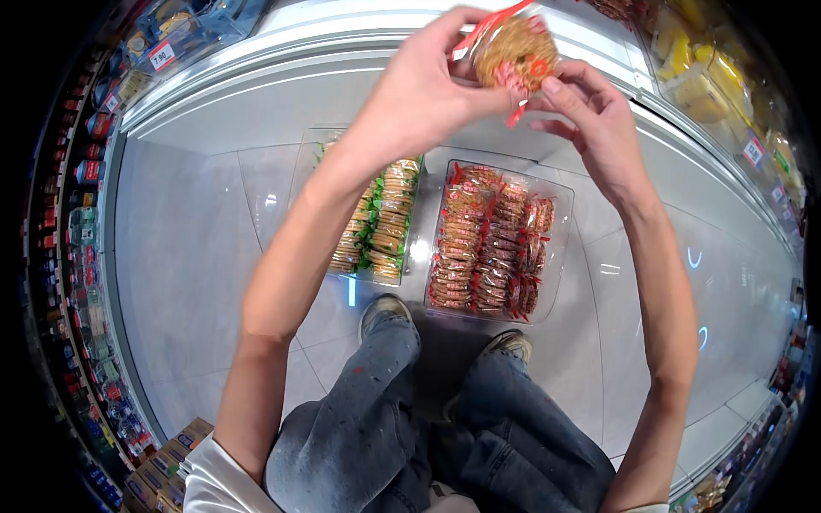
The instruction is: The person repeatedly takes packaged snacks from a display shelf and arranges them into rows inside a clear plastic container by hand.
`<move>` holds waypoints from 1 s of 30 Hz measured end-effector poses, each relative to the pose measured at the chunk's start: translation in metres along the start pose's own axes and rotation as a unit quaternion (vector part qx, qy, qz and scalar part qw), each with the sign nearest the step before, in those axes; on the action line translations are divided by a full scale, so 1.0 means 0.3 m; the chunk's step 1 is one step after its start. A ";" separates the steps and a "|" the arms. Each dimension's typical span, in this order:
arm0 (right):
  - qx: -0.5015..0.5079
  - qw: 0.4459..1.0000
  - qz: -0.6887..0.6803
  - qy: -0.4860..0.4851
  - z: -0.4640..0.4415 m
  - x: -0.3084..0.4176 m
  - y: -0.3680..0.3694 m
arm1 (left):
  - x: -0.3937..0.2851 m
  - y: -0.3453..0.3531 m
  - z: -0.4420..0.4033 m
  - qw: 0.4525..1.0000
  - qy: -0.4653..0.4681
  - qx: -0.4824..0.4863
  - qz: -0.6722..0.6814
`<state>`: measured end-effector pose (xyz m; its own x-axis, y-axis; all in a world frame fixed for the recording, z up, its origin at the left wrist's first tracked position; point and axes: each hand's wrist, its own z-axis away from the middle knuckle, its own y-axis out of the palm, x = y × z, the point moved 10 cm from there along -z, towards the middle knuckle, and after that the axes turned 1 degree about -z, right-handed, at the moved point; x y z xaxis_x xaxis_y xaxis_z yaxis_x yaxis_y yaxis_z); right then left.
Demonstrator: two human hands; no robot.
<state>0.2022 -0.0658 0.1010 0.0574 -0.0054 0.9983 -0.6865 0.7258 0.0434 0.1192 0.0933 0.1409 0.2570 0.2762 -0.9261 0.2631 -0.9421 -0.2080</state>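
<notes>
My left hand (432, 90) grips a round, golden-brown snack in a clear packet (511, 53) with red ends, high at the top of the view. At the packet's lower right edge, my right hand (594, 111) pinches it between thumb and fingers. Below on the floor stands a clear plastic tray (554, 286) with rows of similar red-trimmed packets (457, 248), some darker brown. To its left, a second clear tray (315, 137) contains paler round snacks (395, 218) in green-trimmed packets. My left forearm hides part of that tray.
A white display edge (282, 73) runs across the top, with a price tag (161, 56) and yellow packages (705, 81) at the sides. Stocked shelves (85, 256) line the left. My shoes (385, 309) are close to both trays on the tiled floor (214, 291). Cardboard boxes (162, 470) sit lower left.
</notes>
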 end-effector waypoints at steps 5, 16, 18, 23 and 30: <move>0.046 0.995 0.057 0.060 0.089 -0.154 -0.042 | 0.201 0.231 0.087 0.976 -0.087 0.185 -0.079; 0.070 0.821 0.566 0.000 0.206 -0.573 -0.084 | 0.420 0.372 0.268 0.864 0.004 0.245 -0.440; 0.062 0.818 0.572 0.001 0.197 -0.614 -0.068 | 0.415 0.390 0.267 0.868 0.026 0.228 -0.440; 0.067 0.820 0.568 0.009 0.167 -0.661 -0.083 | 0.424 0.451 0.280 0.853 0.088 0.243 -0.454; 0.086 0.817 0.567 0.057 0.185 -0.635 -0.148 | 0.412 0.454 0.277 0.843 0.091 0.248 -0.468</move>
<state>0.1814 -0.1352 -0.0890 -0.6254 0.6759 0.3899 -0.4357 0.1119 -0.8931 0.1094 -0.0168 -0.0282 0.3039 0.9247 -0.2294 0.0196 -0.2468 -0.9689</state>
